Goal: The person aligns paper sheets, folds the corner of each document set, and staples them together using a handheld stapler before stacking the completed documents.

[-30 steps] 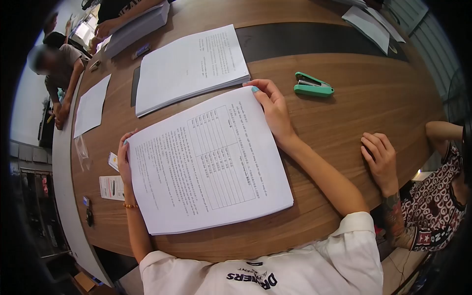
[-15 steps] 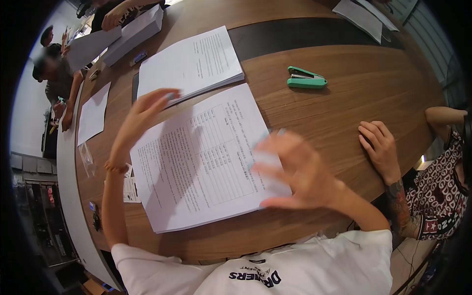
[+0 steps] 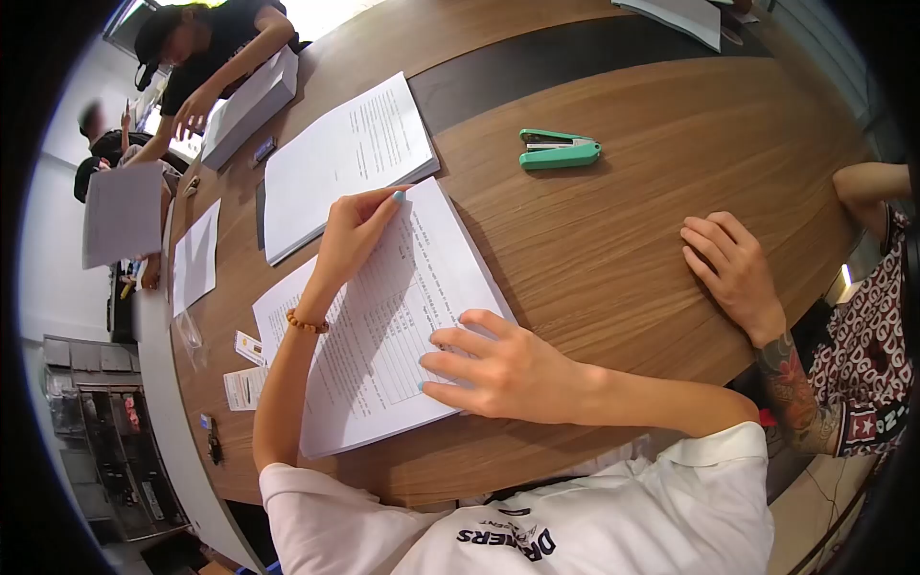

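A stack of printed sheets [image 3: 446,240], the top one with text and a table, lies in front of me. At its far edge, my left hand [image 3: 356,235] pinches the paper with thumb and fingers together; how many sheets are between them I cannot tell. My right hand [image 3: 498,369] rests across the stack's right side, fingers spread over the printed table. Just behind is a second stack of printed paper [image 3: 326,158]. Apart from both hands, a green stapler [image 3: 561,150] lies on the table to the right of the stacks.
On the right, another person's hand [image 3: 733,264] rests on the wooden table [image 3: 632,230]. A person [image 3: 220,67] reaches over a thick paper pile [image 3: 251,107] at far left. A loose sheet [image 3: 196,257], small cards [image 3: 245,386] and keys [image 3: 213,446] lie on the left.
My left hand has moved right along the stack's far edge and closed on the paper. My right hand has come down onto the sheets. At far left, the person has leaned in.
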Motion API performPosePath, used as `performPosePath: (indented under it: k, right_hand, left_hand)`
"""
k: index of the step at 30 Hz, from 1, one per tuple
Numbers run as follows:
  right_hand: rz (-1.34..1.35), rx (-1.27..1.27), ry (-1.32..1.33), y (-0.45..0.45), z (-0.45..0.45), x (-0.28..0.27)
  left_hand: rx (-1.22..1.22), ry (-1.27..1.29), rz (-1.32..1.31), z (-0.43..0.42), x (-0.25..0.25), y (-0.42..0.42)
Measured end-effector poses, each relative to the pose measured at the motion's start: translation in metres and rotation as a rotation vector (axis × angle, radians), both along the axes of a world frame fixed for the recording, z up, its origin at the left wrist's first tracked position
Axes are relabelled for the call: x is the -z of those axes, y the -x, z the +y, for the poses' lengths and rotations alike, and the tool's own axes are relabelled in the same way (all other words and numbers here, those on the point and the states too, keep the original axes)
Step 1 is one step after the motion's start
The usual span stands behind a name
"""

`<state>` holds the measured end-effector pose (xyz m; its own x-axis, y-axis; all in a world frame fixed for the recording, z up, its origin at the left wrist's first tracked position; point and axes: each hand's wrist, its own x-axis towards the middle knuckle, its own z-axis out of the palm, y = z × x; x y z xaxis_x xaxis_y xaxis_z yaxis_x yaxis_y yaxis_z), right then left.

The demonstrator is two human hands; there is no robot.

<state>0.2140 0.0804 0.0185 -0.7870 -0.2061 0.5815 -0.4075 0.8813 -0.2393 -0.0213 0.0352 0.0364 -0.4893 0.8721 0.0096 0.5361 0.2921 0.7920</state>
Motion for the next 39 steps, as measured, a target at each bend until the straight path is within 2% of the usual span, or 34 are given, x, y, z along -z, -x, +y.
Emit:
performPosePath:
  k: [4, 6, 8, 10, 11, 13, 15, 18, 21, 23, 33, 39]
  right_hand:
    - [-0.031, -0.104, 0.206, -0.001, 0.01, -0.009]
    - [0.01, -0.06, 0.899, 0.008, 0.022, -0.009]
    - [-0.276, 0.111, 1.515, 0.028, 0.053, -0.004]
    - [-0.075, 0.19, 1.599, 0.054, 0.066, 0.015]
    - [-0.045, 0.197, 1.617, 0.061, 0.063, 0.025]
    - [-0.016, 0.294, 1.431, 0.071, 0.052, 0.034]
    - [0.014, 0.28, 1.477, 0.074, 0.045, 0.039]
    - [-0.006, 0.214, 1.324, 0.076, 0.041, 0.044]
    - [0.02, 0.202, 1.315, 0.078, 0.04, 0.046]
    - [0.028, 0.209, 1.303, 0.078, 0.039, 0.046]
    - [0.178, 0.243, 1.288, 0.082, 0.034, 0.047]
    - [0.1, 0.196, 1.306, 0.081, 0.038, 0.048]
  left_hand:
    - [0.023, -0.027, 0.083, -0.001, 0.009, 0.001]
    - [0.01, -0.145, 0.036, 0.0, 0.011, -0.004]
    - [0.027, -0.134, 0.064, 0.0, 0.01, -0.004]
    - [0.018, -0.107, 0.091, -0.001, 0.006, -0.007]
    - [0.044, -0.093, 0.104, 0.0, 0.005, -0.007]
    - [0.015, -0.106, 0.121, -0.001, 0.006, -0.008]
    - [0.004, -0.07, 0.124, -0.002, 0.005, -0.008]
    - [-0.012, -0.093, 0.121, -0.002, 0.006, -0.006]
    - [-0.011, -0.077, 0.144, 0.0, 0.003, -0.006]
    - [-0.04, -0.019, 0.046, -0.002, 0.0, -0.004]
    - [0.0, 0.009, 0.091, -0.001, -0.006, -0.005]
    - [0.013, 0.106, 0.153, -0.002, -0.01, -0.003]
